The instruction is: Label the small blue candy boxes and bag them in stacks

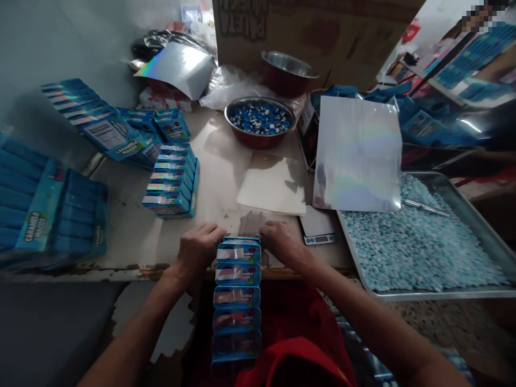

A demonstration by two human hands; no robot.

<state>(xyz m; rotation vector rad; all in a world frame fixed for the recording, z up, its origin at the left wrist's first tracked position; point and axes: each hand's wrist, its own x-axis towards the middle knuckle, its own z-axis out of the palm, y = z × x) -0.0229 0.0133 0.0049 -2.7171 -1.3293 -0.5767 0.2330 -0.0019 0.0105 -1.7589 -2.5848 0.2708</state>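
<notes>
- The left hand (197,248) and the right hand (282,242) each clasp one side of the top of a row of small blue boxes (237,295), fingers curled over the far end.
- The row lies at the near edge of the worktop (133,236) and runs back over it toward the person's red shirt (298,344) (its lower boxes sit in shadow).
- Just beyond the right hand sits a small scale (317,226), with a white sheet (274,185) behind it.
- To the right, a metal tray (475,215) holds pale blue candies (415,247); a shiny foil sheet (358,156) stands at its left end.
- Further back, a red bowl (260,121) holds dark blue pieces.
- More blue boxes (173,180) are stacked left of centre.
</notes>
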